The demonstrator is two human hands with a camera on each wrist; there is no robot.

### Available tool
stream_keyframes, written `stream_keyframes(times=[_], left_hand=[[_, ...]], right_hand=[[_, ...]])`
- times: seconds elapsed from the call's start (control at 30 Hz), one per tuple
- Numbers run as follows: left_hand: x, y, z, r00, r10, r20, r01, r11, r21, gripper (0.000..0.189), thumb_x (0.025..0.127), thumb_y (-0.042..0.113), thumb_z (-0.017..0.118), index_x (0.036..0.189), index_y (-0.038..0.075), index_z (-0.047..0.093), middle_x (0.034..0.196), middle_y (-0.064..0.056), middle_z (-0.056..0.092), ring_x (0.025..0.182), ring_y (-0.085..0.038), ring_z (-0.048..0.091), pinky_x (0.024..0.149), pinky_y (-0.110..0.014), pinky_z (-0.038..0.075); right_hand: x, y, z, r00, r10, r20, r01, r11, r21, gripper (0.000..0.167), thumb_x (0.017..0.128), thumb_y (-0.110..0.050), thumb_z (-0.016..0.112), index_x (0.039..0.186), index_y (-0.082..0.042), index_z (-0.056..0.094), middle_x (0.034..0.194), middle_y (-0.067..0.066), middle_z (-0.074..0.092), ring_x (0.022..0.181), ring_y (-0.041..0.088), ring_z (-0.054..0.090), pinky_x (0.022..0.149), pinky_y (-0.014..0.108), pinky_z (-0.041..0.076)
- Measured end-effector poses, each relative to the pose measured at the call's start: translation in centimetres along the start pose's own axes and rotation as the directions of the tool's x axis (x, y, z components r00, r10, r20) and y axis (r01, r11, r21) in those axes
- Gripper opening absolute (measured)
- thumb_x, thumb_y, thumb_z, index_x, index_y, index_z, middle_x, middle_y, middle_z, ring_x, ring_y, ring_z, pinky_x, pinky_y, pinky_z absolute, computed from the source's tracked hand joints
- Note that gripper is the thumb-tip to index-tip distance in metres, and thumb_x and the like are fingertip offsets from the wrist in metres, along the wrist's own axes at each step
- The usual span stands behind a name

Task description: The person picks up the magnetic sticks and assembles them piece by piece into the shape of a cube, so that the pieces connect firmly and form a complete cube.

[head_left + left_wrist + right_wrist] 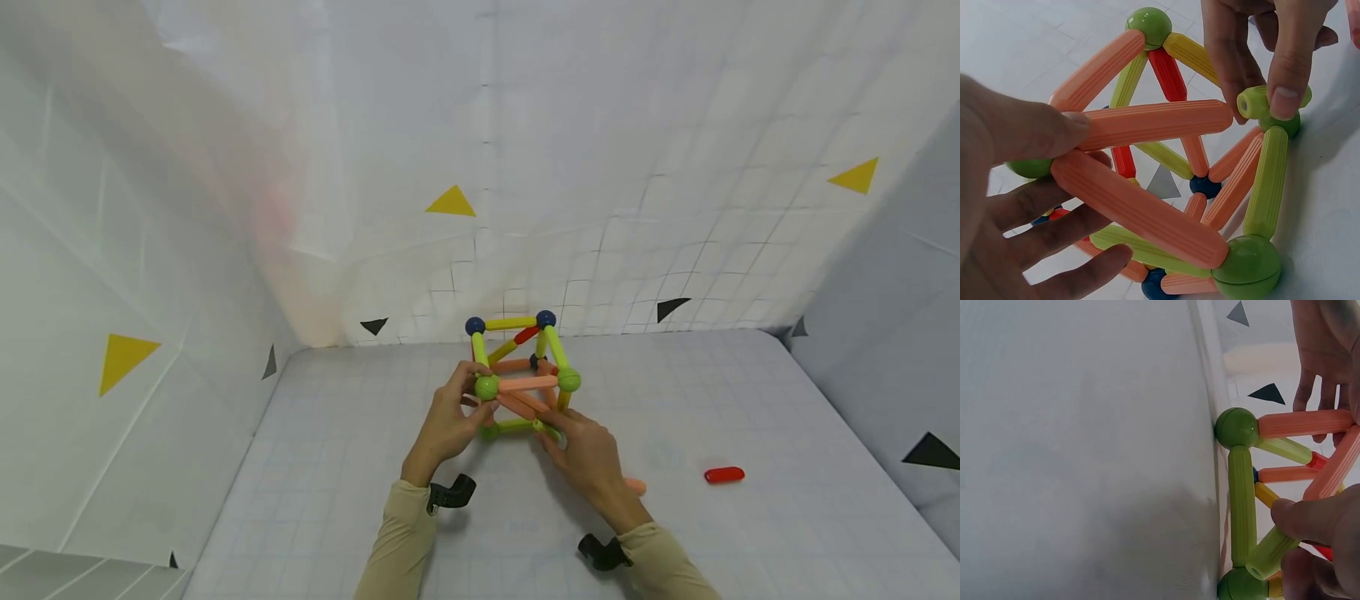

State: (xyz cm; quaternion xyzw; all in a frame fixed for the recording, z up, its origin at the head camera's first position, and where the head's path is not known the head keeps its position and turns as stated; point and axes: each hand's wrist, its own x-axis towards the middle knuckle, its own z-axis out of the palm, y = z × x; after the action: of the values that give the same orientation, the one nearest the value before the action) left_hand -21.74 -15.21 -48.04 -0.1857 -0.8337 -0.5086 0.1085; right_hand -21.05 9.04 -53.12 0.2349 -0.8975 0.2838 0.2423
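A cube-like frame of magnetic sticks and balls stands on the table, with blue balls at its back and green balls at its front. At the front upper-left corner, my left hand pinches an orange stick beside a green ball, its thumb on top and other fingers spread behind. That stick's free end points across the front face towards the right hand. My right hand pinches a short-looking light green stick between thumb and finger, close to the lower-right green ball. Whether the stick touches the ball is unclear.
A red stick lies on the table to the right. Another orange stick is partly hidden by the right wrist. Behind the frame rises a white sheet wall with yellow and black triangles.
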Motion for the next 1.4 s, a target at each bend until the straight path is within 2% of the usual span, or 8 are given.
stream_keyframes(times=[0.2, 0.43, 0.57, 0.8, 1.03, 1.17, 1.27, 1.4], left_hand=[[-0.1, 0.1, -0.1, 1.0, -0.001, -0.003, 0.001, 1.0, -0.002, 0.045, 0.096, 0.006, 0.078, 0.132, 0.018, 0.054, 0.117, -0.005, 0.075, 0.104, -0.02, 0.072, 0.086, -0.043, 0.061], [-0.3, 0.2, 0.0, 1.0, -0.028, 0.002, 0.028, 1.0, -0.012, 0.046, 0.096, 0.005, 0.078, 0.132, 0.018, 0.054, 0.116, -0.005, 0.075, 0.105, -0.02, 0.072, 0.087, -0.044, 0.061], [-0.3, 0.1, 0.0, 1.0, -0.023, 0.0, 0.023, 1.0, -0.008, 0.046, 0.095, 0.005, 0.078, 0.132, 0.018, 0.054, 0.115, -0.006, 0.075, 0.104, -0.02, 0.072, 0.087, -0.046, 0.061], [-0.3, 0.0, -0.2, 1.0, -0.02, -0.003, 0.02, 0.999, -0.03, 0.046, 0.095, 0.004, 0.078, 0.132, 0.018, 0.054, 0.116, -0.007, 0.074, 0.106, -0.024, 0.072, 0.088, -0.059, 0.06], [-0.4, 0.0, -0.1, 1.0, -0.029, -0.003, 0.029, 0.999, -0.03, 0.046, 0.096, 0.005, 0.078, 0.133, 0.019, 0.055, 0.117, -0.006, 0.074, 0.105, -0.022, 0.071, 0.088, -0.053, 0.061], [-0.4, -0.1, 0.0, 0.999, -0.038, 0.008, 0.038, 0.999, -0.022, 0.046, 0.097, 0.007, 0.078, 0.133, 0.021, 0.055, 0.119, -0.004, 0.074, 0.106, -0.02, 0.071, 0.089, -0.045, 0.06], [-0.2, -0.2, 0.1, 1.0, -0.026, 0.009, 0.026, 0.999, -0.023, 0.045, 0.097, 0.006, 0.078, 0.133, 0.02, 0.055, 0.119, -0.003, 0.074, 0.106, -0.02, 0.071, 0.088, -0.043, 0.06], [0.0, -0.1, 0.1, 1.0, -0.012, 0.005, 0.012, 1.0, -0.026, 0.045, 0.096, 0.006, 0.078, 0.133, 0.02, 0.055, 0.117, -0.003, 0.074, 0.106, -0.02, 0.071, 0.087, -0.041, 0.059]], right_hand=[[0.1, -0.1, 0.5, 1.0, -0.016, -0.004, 0.016, 1.0, -0.011, 0.033, 0.078, -0.013, 0.096, 0.107, -0.01, 0.081, 0.096, 0.007, 0.077, 0.071, 0.024, 0.074, 0.057, 0.037, 0.058], [0.0, -0.1, 0.6, 1.0, -0.001, -0.003, 0.001, 1.0, -0.03, 0.032, 0.08, -0.013, 0.094, 0.109, -0.01, 0.08, 0.096, 0.008, 0.076, 0.066, 0.021, 0.07, 0.054, 0.034, 0.054], [0.1, -0.1, 0.7, 1.0, 0.007, -0.014, -0.008, 0.999, -0.036, 0.033, 0.081, -0.013, 0.094, 0.11, -0.01, 0.079, 0.097, 0.009, 0.076, 0.065, 0.021, 0.07, 0.052, 0.035, 0.054], [0.2, -0.5, 1.3, 0.996, -0.03, -0.089, 0.024, 0.998, -0.06, 0.034, 0.074, -0.01, 0.097, 0.104, -0.01, 0.08, 0.092, 0.009, 0.078, 0.061, 0.025, 0.071, 0.047, 0.037, 0.052], [0.1, -0.8, 2.0, 0.986, -0.058, -0.155, 0.046, 0.996, -0.08, 0.034, 0.073, -0.011, 0.097, 0.102, -0.009, 0.08, 0.093, 0.01, 0.08, 0.062, 0.029, 0.073, 0.046, 0.04, 0.054], [-0.1, -0.9, 1.7, 0.992, -0.033, -0.121, 0.023, 0.996, -0.085, 0.033, 0.075, -0.013, 0.096, 0.103, -0.009, 0.078, 0.092, 0.009, 0.08, 0.063, 0.027, 0.073, 0.047, 0.038, 0.054], [-0.2, -1.3, 0.9, 0.998, 0.022, -0.051, -0.026, 0.997, -0.075, 0.032, 0.078, -0.014, 0.093, 0.105, -0.008, 0.077, 0.091, 0.008, 0.079, 0.066, 0.026, 0.074, 0.051, 0.037, 0.055], [-0.2, -2.0, -0.4, 0.994, 0.107, 0.021, -0.106, 0.994, -0.036, 0.026, 0.081, -0.016, 0.092, 0.101, -0.01, 0.076, 0.092, 0.007, 0.077, 0.065, 0.019, 0.069, 0.053, 0.034, 0.052]])
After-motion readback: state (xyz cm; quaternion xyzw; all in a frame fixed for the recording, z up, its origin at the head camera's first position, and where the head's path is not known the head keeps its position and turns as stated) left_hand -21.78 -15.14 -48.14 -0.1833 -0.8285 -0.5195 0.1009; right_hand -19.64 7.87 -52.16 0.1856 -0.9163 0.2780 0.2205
